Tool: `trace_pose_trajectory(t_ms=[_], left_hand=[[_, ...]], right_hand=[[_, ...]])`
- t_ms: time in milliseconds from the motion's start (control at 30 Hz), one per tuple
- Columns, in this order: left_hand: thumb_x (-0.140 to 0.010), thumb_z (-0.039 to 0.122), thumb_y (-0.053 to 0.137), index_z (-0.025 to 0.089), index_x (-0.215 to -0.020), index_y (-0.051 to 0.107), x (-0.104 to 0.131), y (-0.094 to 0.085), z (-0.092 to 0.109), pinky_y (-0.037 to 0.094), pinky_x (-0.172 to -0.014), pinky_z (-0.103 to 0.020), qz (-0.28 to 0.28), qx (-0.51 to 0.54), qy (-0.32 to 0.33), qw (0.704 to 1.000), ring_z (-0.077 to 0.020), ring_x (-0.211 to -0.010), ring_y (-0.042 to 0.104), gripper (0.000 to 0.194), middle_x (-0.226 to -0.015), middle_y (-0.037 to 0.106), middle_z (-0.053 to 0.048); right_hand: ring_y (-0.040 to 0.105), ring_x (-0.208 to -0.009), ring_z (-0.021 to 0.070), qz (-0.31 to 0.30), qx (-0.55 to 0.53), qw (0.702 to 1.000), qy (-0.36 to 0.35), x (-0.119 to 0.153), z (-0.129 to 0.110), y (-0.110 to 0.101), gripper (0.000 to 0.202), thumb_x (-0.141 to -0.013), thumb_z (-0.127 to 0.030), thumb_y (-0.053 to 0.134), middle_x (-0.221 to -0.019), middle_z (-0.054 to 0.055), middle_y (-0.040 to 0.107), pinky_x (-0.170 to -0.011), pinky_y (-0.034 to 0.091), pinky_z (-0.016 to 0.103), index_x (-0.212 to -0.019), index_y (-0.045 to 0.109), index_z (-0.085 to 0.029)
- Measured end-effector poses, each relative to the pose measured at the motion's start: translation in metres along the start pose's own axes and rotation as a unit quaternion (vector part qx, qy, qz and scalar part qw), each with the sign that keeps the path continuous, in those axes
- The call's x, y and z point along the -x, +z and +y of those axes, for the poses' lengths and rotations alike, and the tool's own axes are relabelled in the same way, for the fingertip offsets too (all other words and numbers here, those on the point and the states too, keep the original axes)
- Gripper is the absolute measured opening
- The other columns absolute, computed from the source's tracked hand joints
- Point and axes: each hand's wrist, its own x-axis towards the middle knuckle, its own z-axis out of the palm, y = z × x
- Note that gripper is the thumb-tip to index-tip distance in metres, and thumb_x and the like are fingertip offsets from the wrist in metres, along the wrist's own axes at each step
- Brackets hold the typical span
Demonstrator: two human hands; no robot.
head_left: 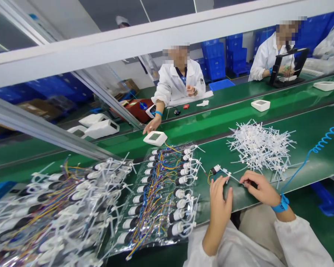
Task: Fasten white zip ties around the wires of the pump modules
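A small black-and-white cylindrical part point(215, 169) with coloured wires and translucent tubing lies on the green bench in front of me. My left hand point(220, 198) has its fingers stretched out beside it, fingertips at the wires and a white tube fitting point(229, 174), thumb apart. Thumb and index finger of my right hand point(260, 188) pinch the end of a thin translucent tube point(235, 179) that runs from this fitting. Beyond my right hand is a pile of white tube pieces with fittings point(260, 144).
Rows of similar wired parts lie on a clear plastic sheet point(167, 202) to my left, with more in a heap point(58, 200). A co-worker's hand point(153, 124) is by a white device point(156, 138) across the bench. A coiled blue cord point(324, 141) hangs from my right wristband.
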Motion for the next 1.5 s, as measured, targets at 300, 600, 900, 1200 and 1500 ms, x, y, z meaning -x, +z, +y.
trace_pose_trajectory(t_ms=[300, 600, 900, 1200, 1500], left_hand=[[-0.111, 0.019, 0.059, 0.025, -0.112, 0.080, -0.005, -0.012, 0.013, 0.053, -0.122, -0.053, 0.033, 0.098, -0.018, 0.994, -0.0234, -0.107, 0.080, 0.022, -0.109, 0.084, -0.005], [-0.112, 0.019, 0.058, 0.022, -0.115, 0.080, -0.008, -0.018, 0.025, 0.061, -0.093, -0.034, -0.017, 0.151, -0.009, 0.988, -0.0219, -0.101, 0.078, 0.022, -0.107, 0.082, -0.007], [-0.111, 0.029, 0.062, 0.022, -0.128, 0.077, -0.005, -0.018, 0.019, 0.063, -0.101, -0.039, -0.062, 0.164, -0.044, 0.983, -0.0255, -0.113, 0.079, 0.024, -0.122, 0.083, -0.011], [-0.115, 0.031, 0.053, 0.020, -0.155, 0.050, 0.003, -0.012, 0.013, 0.062, -0.110, -0.044, -0.082, 0.206, -0.103, 0.970, -0.0244, -0.118, 0.080, 0.042, -0.128, 0.081, -0.013], [-0.105, 0.014, 0.060, 0.024, -0.149, 0.061, -0.023, -0.003, 0.012, 0.043, -0.131, -0.065, -0.001, -0.062, -0.013, 0.998, -0.0348, -0.161, 0.046, 0.045, -0.161, 0.061, -0.016]], right_hand=[[0.068, -0.083, 0.0206, -0.013, -0.105, 0.992, 0.062, 0.004, 0.002, -0.007, 0.023, -0.111, -0.031, 0.059, -0.091, 0.004, 0.074, -0.079, 0.054, 0.033, -0.123, 0.077, -0.025], [0.077, -0.094, 0.0231, -0.091, -0.203, 0.968, 0.113, -0.005, -0.007, 0.019, 0.041, -0.105, -0.039, 0.071, -0.114, 0.009, 0.080, -0.079, 0.063, 0.033, -0.144, 0.075, -0.027], [0.077, -0.100, 0.0243, -0.028, -0.148, 0.984, 0.095, -0.005, -0.004, 0.019, 0.036, -0.105, -0.050, 0.076, -0.117, 0.010, 0.080, -0.080, 0.062, 0.032, -0.133, 0.081, -0.026], [0.076, -0.090, 0.0235, 0.005, -0.179, 0.974, 0.140, -0.003, -0.008, 0.019, 0.037, -0.104, -0.056, 0.075, -0.102, 0.007, 0.084, -0.081, 0.061, 0.034, -0.122, 0.078, -0.023], [0.073, -0.081, 0.0248, 0.077, -0.180, 0.958, 0.210, 0.000, -0.001, 0.014, 0.055, -0.088, -0.067, 0.087, -0.091, 0.008, 0.078, -0.068, 0.060, 0.032, -0.117, 0.079, -0.022]])
